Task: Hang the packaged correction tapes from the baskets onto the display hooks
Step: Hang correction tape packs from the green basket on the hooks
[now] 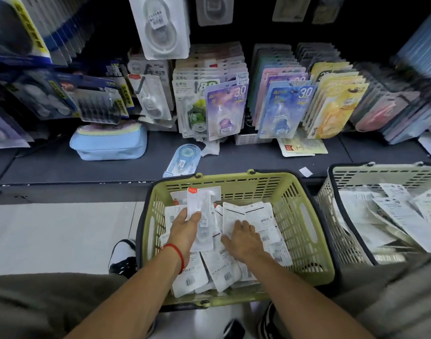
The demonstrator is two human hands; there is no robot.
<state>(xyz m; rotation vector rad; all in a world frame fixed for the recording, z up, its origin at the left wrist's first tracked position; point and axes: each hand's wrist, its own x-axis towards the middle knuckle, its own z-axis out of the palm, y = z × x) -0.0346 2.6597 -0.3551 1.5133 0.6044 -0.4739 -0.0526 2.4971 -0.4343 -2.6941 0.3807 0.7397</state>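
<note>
While both arms reach into the green basket (305, 189):
Left hand (185, 226): grip pinches one packaged correction tape (201, 204), lifted above the pile.
Right hand (243, 237): fingers spread flat on the packets (256, 216).
Far right: white basket (351, 177), more packets.
Far: display hooks (146, 72), hung packages.

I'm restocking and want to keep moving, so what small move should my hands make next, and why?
Probably lift the left hand clear of the green basket. It already grips a correction tape pack, raised above the pile, while the right hand lies flat on the packs beneath. The display hooks stand ahead, above the shelf.
</note>
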